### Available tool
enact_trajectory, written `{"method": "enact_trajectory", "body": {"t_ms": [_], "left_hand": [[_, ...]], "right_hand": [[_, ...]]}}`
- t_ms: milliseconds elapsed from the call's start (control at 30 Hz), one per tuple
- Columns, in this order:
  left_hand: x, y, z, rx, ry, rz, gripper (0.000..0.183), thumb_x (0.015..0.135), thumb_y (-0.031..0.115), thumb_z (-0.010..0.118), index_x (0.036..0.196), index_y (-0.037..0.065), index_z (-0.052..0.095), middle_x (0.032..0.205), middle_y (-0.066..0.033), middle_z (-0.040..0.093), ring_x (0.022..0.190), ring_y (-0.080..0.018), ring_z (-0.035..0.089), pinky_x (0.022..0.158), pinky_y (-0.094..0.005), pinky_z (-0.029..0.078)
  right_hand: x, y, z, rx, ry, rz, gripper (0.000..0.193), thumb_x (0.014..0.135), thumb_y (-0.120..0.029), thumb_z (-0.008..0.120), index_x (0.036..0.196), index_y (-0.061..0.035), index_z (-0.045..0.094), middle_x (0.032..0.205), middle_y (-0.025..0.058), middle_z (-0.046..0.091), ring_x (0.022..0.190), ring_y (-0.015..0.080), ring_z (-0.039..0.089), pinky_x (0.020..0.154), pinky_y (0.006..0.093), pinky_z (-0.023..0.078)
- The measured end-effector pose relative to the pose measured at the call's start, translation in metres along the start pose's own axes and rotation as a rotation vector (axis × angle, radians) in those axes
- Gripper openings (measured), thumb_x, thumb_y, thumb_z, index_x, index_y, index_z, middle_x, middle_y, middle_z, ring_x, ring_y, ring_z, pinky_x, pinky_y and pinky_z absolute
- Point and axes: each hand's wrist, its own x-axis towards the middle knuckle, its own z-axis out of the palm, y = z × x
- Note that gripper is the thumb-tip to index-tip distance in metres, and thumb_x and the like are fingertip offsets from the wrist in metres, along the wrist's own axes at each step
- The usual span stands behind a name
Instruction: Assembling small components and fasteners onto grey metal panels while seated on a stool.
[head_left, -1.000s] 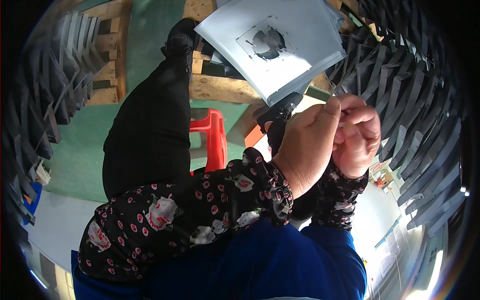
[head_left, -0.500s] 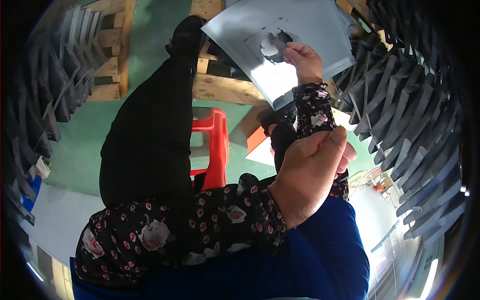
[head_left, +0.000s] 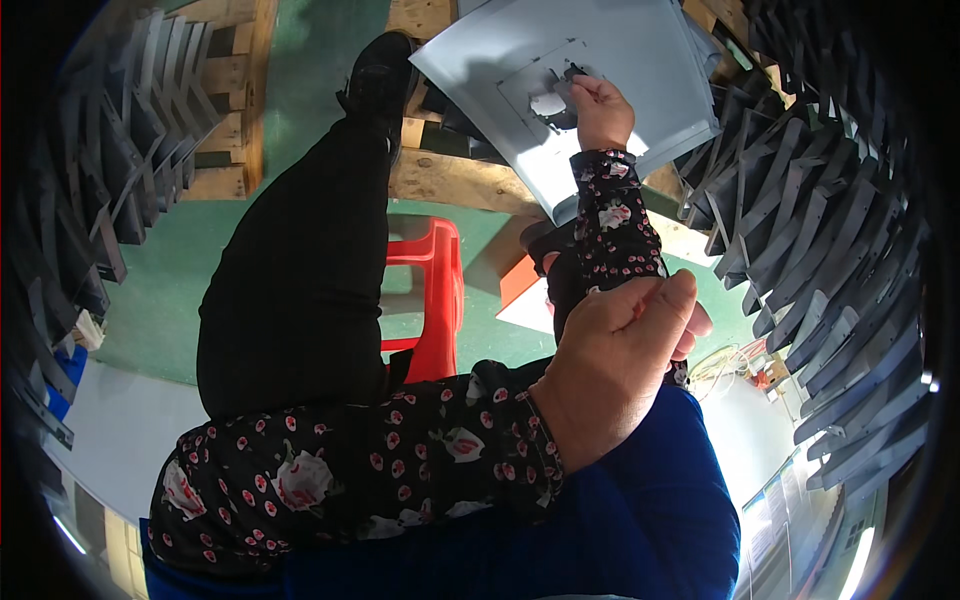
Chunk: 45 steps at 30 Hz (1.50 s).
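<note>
A large grey sheet-metal panel (head_left: 480, 70) lies tilted across a pallet at the upper right. Within a marked outline on it is an irregular light patch (head_left: 547, 104) with ragged dark edges. Over that patch, my right hand (head_left: 606, 112) is closed in a pinch; a small dark bit shows at its fingertips, too small to name. Nearer to me, my left hand (head_left: 610, 375) is held in the air above my lap, its fingers curled and the thumb pressed against them. Whatever it may hold is hidden.
A red plastic stool (head_left: 440, 300) stands between my legs. Stacks of bent grey metal parts rise at the right (head_left: 810, 220) and left (head_left: 130, 130). Wooden pallets (head_left: 460, 178) lie on the green floor, and a red-and-white box (head_left: 525, 295) sits by my foot.
My right hand has shifted slightly up and left over the panel. The dark bit at its fingertips looks smaller, and the light patch looks different. My left hand has moved slightly left and down.
</note>
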Motion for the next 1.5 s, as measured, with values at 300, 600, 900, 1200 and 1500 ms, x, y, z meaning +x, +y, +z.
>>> {"method": "enact_trajectory", "body": {"t_ms": [300,600,900,1200,1500], "left_hand": [[0.000,-0.001,0.000,-0.004,-0.012,0.024,0.040,0.090,0.034,0.035,0.087,-0.001,0.056,0.078,-0.0054,0.055,0.073,-0.0102,0.051,0.068,-0.0222,0.042],[0.000,0.001,-0.002,0.043,-0.019,0.007,0.041,0.090,0.034,0.035,0.087,0.000,0.056,0.077,-0.0053,0.055,0.072,-0.0099,0.051,0.067,-0.0222,0.042],[0.000,-0.001,0.000,0.006,0.013,0.007,0.041,0.090,0.035,0.036,0.086,-0.001,0.057,0.076,-0.0051,0.055,0.071,-0.0093,0.051,0.066,-0.0221,0.042],[0.003,-0.002,0.007,-0.043,0.055,0.010,0.045,0.089,0.038,0.036,0.084,-0.002,0.056,0.075,-0.0068,0.054,0.071,-0.0122,0.052,0.066,-0.0237,0.042],[0.014,-0.004,0.014,-0.026,0.121,0.076,0.044,0.090,0.036,0.030,0.083,0.001,0.055,0.071,-0.0045,0.051,0.064,-0.0096,0.047,0.060,-0.0218,0.039]], "right_hand": [[0.011,0.017,0.008,-0.132,-0.007,-0.022,0.015,0.071,-0.014,0.060,0.083,-0.0066,0.064,0.075,0.0071,0.063,0.070,0.0158,0.060,0.068,0.0247,0.046],[0.008,0.011,0.008,-0.234,0.016,-0.065,0.015,0.070,-0.017,0.059,0.082,-0.0086,0.064,0.076,0.0076,0.063,0.071,0.0184,0.061,0.068,0.0265,0.046],[0.006,0.002,0.017,-0.462,0.050,-0.198,0.015,0.070,-0.021,0.058,0.080,-0.0118,0.064,0.076,0.0085,0.062,0.072,0.0250,0.059,0.067,0.0325,0.046],[-0.005,-0.023,-0.020,-0.250,-0.033,-0.205,0.019,0.075,-0.021,0.057,0.086,-0.0058,0.061,0.077,0.0065,0.061,0.069,0.0185,0.058,0.066,0.0291,0.045],[-0.137,-0.167,-0.165,-0.229,-0.390,-0.646,0.036,0.060,-0.027,0.073,0.083,-0.0027,0.061,0.087,0.0096,0.052,0.079,0.0178,0.050,0.069,0.0293,0.040]]}}
